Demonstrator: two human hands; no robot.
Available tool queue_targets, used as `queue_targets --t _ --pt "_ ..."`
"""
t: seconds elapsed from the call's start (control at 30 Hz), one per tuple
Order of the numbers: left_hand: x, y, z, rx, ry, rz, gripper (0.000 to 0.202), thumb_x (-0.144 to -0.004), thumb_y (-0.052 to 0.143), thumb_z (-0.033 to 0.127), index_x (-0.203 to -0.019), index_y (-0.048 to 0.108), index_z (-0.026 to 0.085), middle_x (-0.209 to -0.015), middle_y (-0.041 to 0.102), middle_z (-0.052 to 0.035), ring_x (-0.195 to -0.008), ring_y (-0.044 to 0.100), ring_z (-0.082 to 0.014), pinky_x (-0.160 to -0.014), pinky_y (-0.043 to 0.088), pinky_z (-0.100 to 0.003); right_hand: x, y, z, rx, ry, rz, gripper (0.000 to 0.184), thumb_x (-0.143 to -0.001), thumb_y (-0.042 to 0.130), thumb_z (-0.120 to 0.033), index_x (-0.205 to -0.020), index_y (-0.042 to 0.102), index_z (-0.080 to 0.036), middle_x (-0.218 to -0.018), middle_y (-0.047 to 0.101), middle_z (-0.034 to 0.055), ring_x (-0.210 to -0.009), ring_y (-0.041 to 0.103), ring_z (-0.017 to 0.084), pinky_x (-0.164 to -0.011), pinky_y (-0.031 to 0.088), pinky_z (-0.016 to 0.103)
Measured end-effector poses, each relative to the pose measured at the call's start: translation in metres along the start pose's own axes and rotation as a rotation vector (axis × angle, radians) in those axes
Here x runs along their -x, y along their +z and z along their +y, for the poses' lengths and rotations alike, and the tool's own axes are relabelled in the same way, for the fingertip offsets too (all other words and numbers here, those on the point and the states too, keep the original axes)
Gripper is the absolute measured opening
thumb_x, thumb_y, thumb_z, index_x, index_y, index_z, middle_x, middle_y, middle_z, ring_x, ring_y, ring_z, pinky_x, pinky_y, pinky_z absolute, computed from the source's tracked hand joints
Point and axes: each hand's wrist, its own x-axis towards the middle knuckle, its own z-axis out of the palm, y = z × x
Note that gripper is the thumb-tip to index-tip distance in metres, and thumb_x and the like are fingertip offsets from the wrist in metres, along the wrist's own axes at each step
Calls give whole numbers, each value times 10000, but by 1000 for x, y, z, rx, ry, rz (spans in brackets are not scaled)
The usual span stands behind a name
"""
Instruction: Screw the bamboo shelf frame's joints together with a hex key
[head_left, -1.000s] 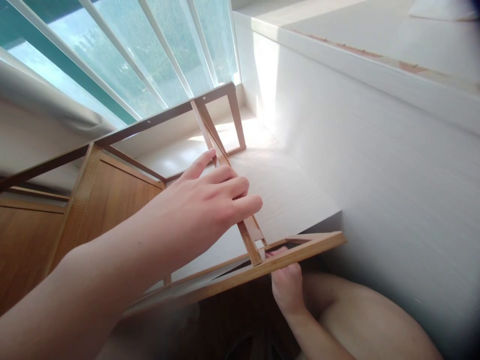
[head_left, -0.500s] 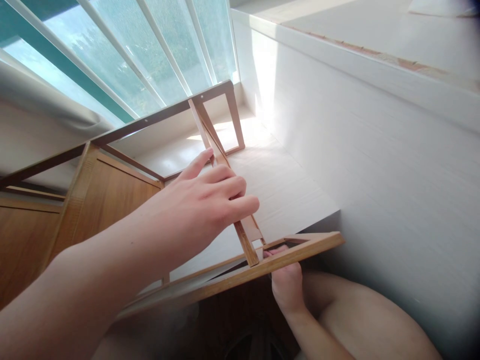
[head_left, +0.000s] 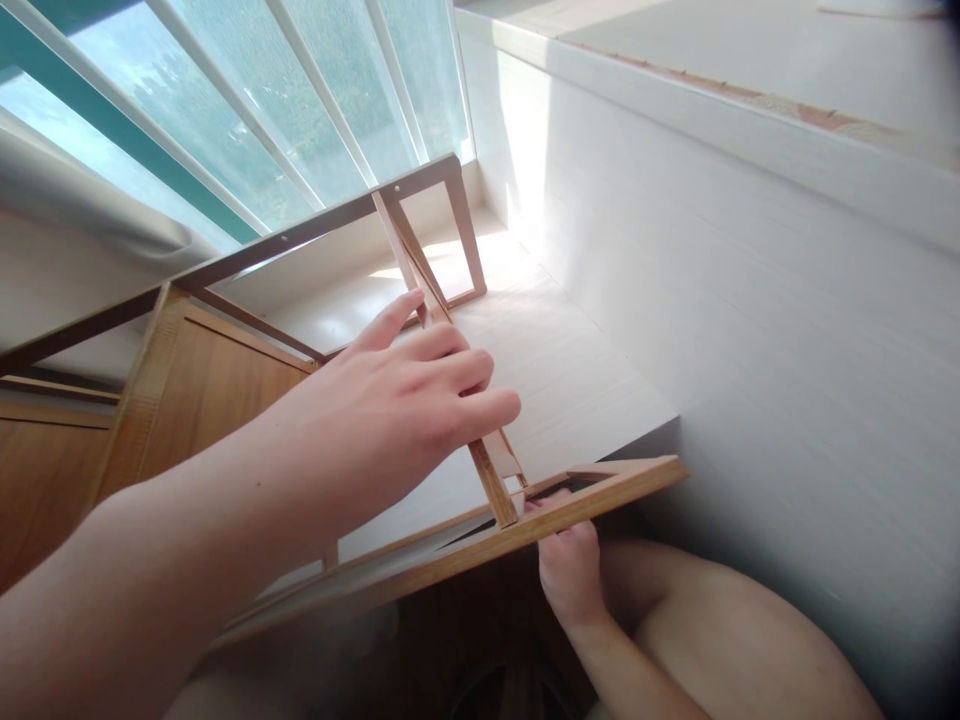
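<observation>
A light wooden frame [head_left: 315, 235] of thin bamboo slats lies tilted across a white ledge [head_left: 570, 385] beside a window. A diagonal cross brace [head_left: 420, 270] runs from its far rail to its near rail [head_left: 600, 495]. My left hand [head_left: 397, 400] reaches in from the left, its fingers curled over the brace near the middle. My right hand [head_left: 570, 570] comes up from below and grips the near rail from underneath, close to where the brace meets it. A brown wooden panel [head_left: 217, 395] of the frame stands at the left.
A window with white bars [head_left: 300, 90] fills the upper left, with a pale curtain [head_left: 90, 200] beside it. A white wall [head_left: 750, 330] rises at the right, with a sill [head_left: 712, 95] on top. My bare knee [head_left: 735, 630] is at the lower right.
The view has drifted slightly, so the frame and both hands sit a little higher and further left. Both hands keep the same hold on the frame.
</observation>
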Motion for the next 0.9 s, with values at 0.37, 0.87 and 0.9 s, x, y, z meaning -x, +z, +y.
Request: queue_targets --t 0.37,0.87,0.9 --pt "-1 0 1 8 -11 14 227 -884 471 59 -883 603 244 -870 643 12 -993 610 -186 -1188 217 -500 -3 -1 8 21 -38 6 197 -885 649 -365 -785 617 -198 -754 709 46 -687 634 191 -651 456 272" --pt "-1 0 2 8 -30 7 243 -876 449 50 -889 598 241 -870 643 3 -986 607 -191 -1183 226 -515 -3 -3 7 73 -61 13 180 -862 667 -350 -770 648 -196 -740 717 62 -688 652 211 -652 476 287" --pt "-1 0 2 8 -31 4 251 -877 438 45 -890 596 241 -868 642 1 -991 605 -193 -1183 225 -517 -3 -3 6 72 -43 13 187 -859 668 -351 -760 645 -194 -733 716 61 -682 651 209 -645 474 285"
